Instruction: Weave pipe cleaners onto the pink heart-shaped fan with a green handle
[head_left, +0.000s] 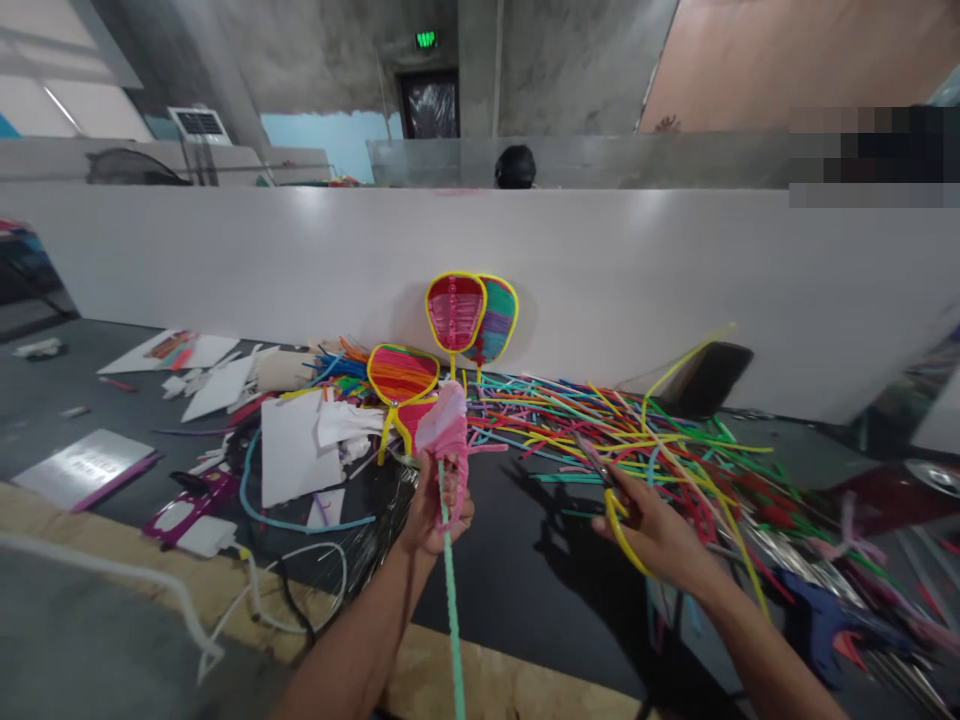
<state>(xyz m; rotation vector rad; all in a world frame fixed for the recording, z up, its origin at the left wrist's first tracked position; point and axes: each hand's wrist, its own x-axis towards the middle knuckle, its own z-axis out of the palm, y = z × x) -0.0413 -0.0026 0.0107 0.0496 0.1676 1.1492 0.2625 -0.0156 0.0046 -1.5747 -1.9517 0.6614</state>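
My left hand (441, 510) is closed on a pink pipe-cleaner piece (450, 425), its loop running down over the palm. A mint-green pipe cleaner (453, 625) trails from the same hand toward the bottom edge. In my right hand (667, 535) are scissors (616, 520) with yellow handles, their blades pointing up and left; the fingers hide part of the handles. Just beyond the hands, a red-and-pink fan shape (455, 312) edged in yellow leans on the partition, overlapping a teal-and-purple one (499, 318). An orange-red fan shape (405, 374) lies to their left.
Pipe cleaners (585, 420) in many colours cover the back and right of the dark table. A phone-like dark slab (709, 380) leans on the partition (360, 260). White sheets (300, 455) and a purple tool (191, 505) lie left; a blue-handled tool (817, 620) lies right.
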